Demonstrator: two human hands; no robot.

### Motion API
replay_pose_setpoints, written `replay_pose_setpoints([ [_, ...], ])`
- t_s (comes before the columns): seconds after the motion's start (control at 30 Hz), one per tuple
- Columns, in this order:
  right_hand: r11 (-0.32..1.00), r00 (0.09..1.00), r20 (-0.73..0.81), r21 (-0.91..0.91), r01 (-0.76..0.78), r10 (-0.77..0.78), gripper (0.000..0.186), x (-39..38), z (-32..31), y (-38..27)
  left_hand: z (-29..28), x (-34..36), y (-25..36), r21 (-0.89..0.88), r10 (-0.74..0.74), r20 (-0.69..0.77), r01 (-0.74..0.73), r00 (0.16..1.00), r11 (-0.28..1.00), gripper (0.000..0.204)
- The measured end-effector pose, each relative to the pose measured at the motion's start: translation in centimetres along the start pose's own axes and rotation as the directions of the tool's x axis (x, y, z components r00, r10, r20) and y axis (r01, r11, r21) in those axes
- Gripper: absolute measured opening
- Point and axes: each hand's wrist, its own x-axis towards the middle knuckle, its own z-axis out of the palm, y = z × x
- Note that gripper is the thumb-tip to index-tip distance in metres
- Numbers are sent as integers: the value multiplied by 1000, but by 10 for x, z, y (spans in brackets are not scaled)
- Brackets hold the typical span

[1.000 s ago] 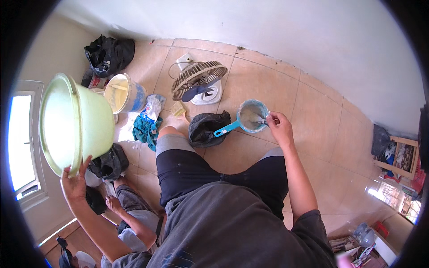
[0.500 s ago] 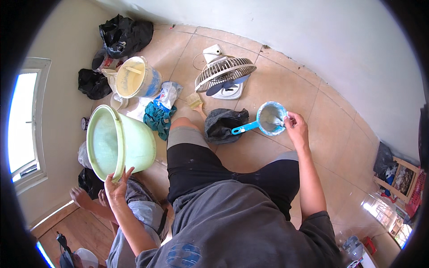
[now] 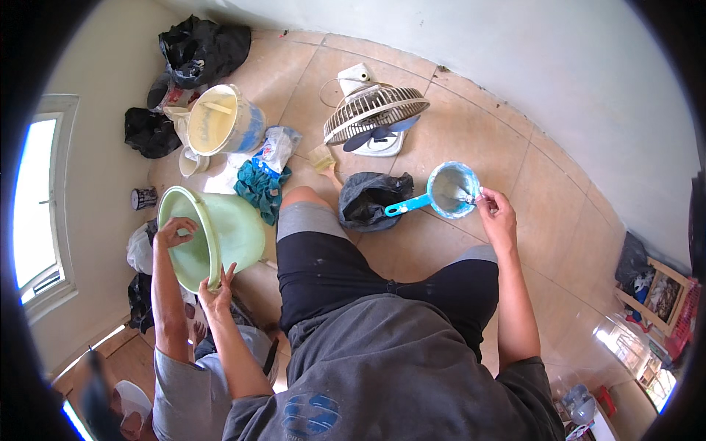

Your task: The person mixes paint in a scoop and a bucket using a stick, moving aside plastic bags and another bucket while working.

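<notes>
My left hand [image 3: 215, 295] grips the near rim of a pale green plastic bucket [image 3: 239, 235], tipped so its mouth faces left. A co-worker's hand [image 3: 178, 231] reaches over the bucket's mouth from the left. To the right, my right hand [image 3: 498, 213] pinches a thin shiny tool [image 3: 471, 198] at the edge of a blue dipper [image 3: 454, 170]; the tool's lower end lies inside the dipper and its kind cannot be made out. Whitish paste coats the dipper's inside, and its handle points left above a black plastic bag [image 3: 360, 213].
A fan [image 3: 376, 117] lies on the tiled floor ahead, with a wide paintbrush [image 3: 323, 162] near it. A paint-stained pail [image 3: 246, 125], a teal cloth [image 3: 257, 192] and black bags [image 3: 213, 51] sit at the far left. The co-worker [image 3: 184, 397] is close on my left.
The co-worker's hand has come up from the lower left to the bucket's mouth. The bucket and my left hand have shifted slightly right. My right hand stays at the dipper.
</notes>
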Motion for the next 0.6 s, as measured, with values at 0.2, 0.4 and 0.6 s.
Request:
replay_pose_setpoints([
  [0.2, 999, 999, 14, 29, -33, 33, 30, 1, 6, 2, -30, 22, -17, 118, 179, 51, -184, 982, 976, 58],
  [0.4, 995, 999, 21, 88, -48, 47, 29, -4, 12, 9, -21, -17, -104, 180, 405, 29, -403, 914, 897, 70],
  [0.6, 991, 996, 16, 103, -86, 85, 28, -7, 9, -13, 43, -76, -195, 820, 323, 189, -330, 927, 467, 64],
])
